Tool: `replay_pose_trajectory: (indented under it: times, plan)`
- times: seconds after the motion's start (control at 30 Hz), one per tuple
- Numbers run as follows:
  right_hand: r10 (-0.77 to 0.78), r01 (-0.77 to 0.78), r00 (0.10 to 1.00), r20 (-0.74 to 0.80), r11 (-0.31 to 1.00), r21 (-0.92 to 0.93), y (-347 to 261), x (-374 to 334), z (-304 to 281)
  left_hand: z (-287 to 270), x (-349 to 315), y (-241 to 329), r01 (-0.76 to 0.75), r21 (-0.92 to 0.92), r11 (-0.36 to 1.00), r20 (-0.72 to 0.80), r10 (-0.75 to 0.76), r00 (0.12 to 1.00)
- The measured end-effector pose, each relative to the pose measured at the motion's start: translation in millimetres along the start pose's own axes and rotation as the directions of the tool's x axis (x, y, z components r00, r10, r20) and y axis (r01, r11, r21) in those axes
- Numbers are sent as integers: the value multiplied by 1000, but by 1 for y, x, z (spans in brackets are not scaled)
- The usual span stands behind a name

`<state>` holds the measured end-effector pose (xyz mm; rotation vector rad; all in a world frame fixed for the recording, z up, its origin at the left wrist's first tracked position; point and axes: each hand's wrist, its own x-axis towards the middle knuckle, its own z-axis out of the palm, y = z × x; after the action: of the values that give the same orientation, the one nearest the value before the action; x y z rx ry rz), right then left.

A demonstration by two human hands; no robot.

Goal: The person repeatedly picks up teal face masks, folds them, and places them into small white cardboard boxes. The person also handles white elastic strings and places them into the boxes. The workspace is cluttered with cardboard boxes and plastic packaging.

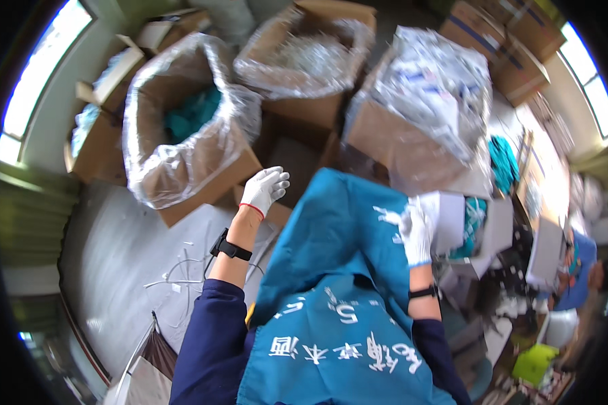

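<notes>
Printed teal apron spreads before plastic-lined cardboard boxes
Left hand hangs empty, fingers loosely apart; right hand meets the apron's edge, its grip unclear.

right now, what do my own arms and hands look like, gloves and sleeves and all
Your left hand wears a white glove with a red cuff edge; your right hand, a white glove with a bluish one. The left wrist has a black strap with a dark device, the right a black band. Both sleeves are navy.
</notes>
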<state>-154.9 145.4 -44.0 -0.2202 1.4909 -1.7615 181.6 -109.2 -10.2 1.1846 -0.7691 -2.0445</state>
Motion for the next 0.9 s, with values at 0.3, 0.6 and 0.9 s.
replay_pose_trajectory:
  times: [0.3,0.6,0.9]
  plan:
    - [53,-79,992,118,972,221,-98,-42,43,99,-37,-75,-421,485,767,502,150,852]
    - [181,-254,949,258,923,289,-107,-65,63,178,-56,-69,-666,545,509,755,48,654]
    - [136,-206,960,246,935,289,-115,-64,62,169,-52,-82,-297,484,823,735,-198,649]
